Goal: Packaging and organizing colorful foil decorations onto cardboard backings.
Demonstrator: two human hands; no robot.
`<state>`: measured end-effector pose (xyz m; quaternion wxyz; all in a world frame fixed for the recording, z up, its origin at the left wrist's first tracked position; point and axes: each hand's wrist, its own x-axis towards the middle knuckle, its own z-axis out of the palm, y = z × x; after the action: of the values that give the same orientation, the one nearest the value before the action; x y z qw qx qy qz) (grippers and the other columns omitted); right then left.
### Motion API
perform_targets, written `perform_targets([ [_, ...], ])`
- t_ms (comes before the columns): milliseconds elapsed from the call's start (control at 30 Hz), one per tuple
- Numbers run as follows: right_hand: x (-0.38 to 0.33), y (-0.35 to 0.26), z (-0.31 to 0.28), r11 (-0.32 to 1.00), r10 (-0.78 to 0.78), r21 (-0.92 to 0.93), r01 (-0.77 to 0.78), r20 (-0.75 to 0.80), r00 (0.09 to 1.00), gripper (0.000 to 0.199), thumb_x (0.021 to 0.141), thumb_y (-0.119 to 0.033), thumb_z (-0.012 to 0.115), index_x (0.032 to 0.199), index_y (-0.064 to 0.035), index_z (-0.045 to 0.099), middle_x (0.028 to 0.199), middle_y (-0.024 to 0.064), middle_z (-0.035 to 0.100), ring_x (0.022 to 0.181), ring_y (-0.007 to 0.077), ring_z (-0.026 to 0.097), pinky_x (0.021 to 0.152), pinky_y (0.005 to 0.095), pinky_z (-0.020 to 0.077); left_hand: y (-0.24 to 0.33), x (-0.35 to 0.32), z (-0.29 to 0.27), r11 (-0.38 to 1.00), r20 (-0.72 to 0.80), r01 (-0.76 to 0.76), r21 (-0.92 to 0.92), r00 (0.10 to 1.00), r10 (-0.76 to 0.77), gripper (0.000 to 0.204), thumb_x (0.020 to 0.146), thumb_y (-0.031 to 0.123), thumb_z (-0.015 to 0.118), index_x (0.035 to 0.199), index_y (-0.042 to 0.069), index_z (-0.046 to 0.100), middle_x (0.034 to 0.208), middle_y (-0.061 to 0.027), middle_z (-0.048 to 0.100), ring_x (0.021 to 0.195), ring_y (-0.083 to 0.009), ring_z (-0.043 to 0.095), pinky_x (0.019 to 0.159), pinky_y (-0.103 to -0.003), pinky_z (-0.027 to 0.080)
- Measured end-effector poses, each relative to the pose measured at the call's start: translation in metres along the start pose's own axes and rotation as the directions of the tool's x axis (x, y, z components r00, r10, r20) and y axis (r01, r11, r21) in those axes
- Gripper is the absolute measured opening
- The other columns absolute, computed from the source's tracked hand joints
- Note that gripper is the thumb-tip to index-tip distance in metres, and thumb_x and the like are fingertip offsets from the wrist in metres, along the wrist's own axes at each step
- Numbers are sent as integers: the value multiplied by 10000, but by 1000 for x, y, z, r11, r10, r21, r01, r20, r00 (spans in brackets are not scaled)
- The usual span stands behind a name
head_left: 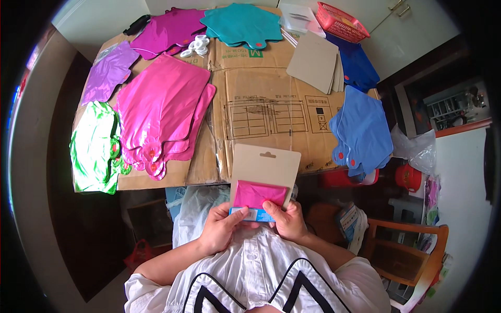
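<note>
Between my two hands is a beige backing card (266, 167) with a hang hole at its top. It stands tilted up at the table's near edge. On its lower half lies a folded pink foil sheet (253, 194), with a blue printed strip (269, 216) along the bottom. My left hand (220, 229) grips the lower left corner, thumb on the strip. My right hand (289, 221) pinches the lower right side, its thumb pressing the pink foil. The fingers behind the card are mostly hidden.
Flat foil balloons in pink (159, 99), green (94, 148), lilac (109, 70), purple (169, 31), teal (242, 25) and blue (361, 128) ring the cardboard-covered table (261, 83). More beige cards (314, 60), white rings (198, 44) and a red basket (342, 22) lie there. A wooden chair (407, 227) stands right.
</note>
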<state>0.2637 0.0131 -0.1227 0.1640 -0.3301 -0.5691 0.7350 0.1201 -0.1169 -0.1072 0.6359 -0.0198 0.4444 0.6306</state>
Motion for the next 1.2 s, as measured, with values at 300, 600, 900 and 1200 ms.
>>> perform_targets([
  [300,-3,-55,-77,952,271,81,-296,236,933,135,912,-210,708,962,-93,750,753,-42,667,539,4,503,439,186,355,133,20,18,-413,656,-523,746,469,591,131,765,46,736,876,19,671,901,-112,660,779,-290,669,656,-374,549],
  [600,36,-67,-68,864,440,12,-503,467,767,225,875,-249,740,1001,-64,716,729,-32,643,474,-4,445,387,168,304,175,103,29,-779,866,-523,347,498,51,147,740,103,719,846,43,636,905,-99,651,780,-279,658,691,-378,532],
  [900,45,-64,-72,864,395,109,-491,458,796,190,895,-238,725,990,-75,711,744,-33,651,494,-10,465,389,162,308,169,108,31,-825,909,-492,277,412,60,127,720,119,643,711,71,527,734,-60,546,597,-219,589,563,-357,479],
  [1200,51,-68,-71,896,377,53,-441,436,817,217,887,-269,737,980,-76,707,741,-37,647,510,-13,473,403,162,321,163,102,33,-824,900,-492,281,434,48,157,727,138,670,748,65,532,737,-64,538,590,-232,587,557,-360,482],
])
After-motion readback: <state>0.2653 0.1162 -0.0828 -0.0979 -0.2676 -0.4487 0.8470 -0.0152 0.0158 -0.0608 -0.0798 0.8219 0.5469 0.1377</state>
